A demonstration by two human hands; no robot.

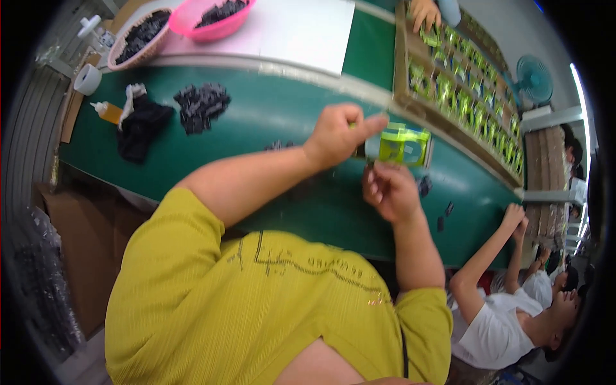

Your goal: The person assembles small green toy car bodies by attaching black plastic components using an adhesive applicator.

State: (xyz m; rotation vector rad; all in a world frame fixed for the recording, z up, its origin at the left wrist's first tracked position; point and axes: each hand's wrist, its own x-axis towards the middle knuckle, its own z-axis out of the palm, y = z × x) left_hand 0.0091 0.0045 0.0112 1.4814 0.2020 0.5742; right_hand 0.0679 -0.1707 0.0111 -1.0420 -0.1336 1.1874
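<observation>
A bright yellow-green plastic piece [404, 144] with a clear-looking middle lies on the green table [308, 212], right of centre. My left hand [339, 135] is just left of it, fingers curled in and thumb stretched toward its upper left corner. At the piece's near edge is my right hand [393, 189], with thumb and forefinger pinched together and the other fingers curled. Whatever either hand grips is too small or hidden to make out. Small black parts [425, 186] lie beside my right hand. Another small black heap [277, 146] is partly covered by my left forearm.
A bigger pile of black parts [202, 108] lies left, near a black cloth [144, 128] and an amber bottle [109, 113]. Pink baskets [212, 29] of black parts stand behind. A cardboard tray [462, 138] of green pieces borders the far right, with a co-worker's hand [425, 13].
</observation>
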